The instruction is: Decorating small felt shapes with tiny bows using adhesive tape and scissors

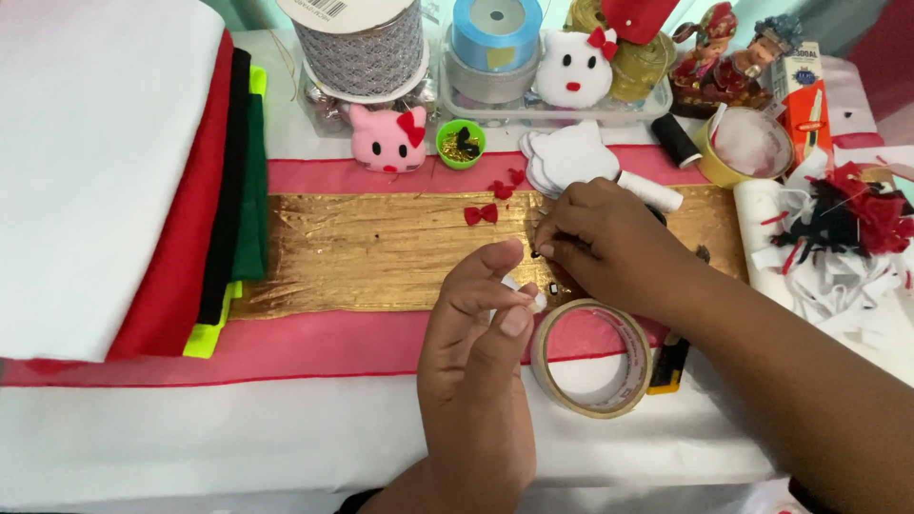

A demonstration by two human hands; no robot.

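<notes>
1. Pinched between thumb and forefinger of the left hand (476, 352) is a small white scrap (514, 286), only its tip showing, so its long axis cannot be told; the fingers are closed narrowly on it.
2. Right hand (609, 249) curls palm-down over the gold foil-covered board (381, 249), its fingertips drawn close together on a tiny black piece (536, 254) at the board's right part; whether it is lifted or merely touched cannot be told.
3. The board's long axis runs left to right across the pink cloth (333, 343).
4. Just beside the left hand, to its right, lies a flat roll of clear tape (592, 360) with a beige core, its hole facing up.
5. A small red felt bow (481, 214) rests on the board, left of the right hand.
6. Behind the right hand sit a stack of white felt cat-head cutouts (571, 154) and a white thread spool (652, 190).
7. Folded felt sheets (171, 190), white, red, black, green and yellow, lie at the left.
</notes>
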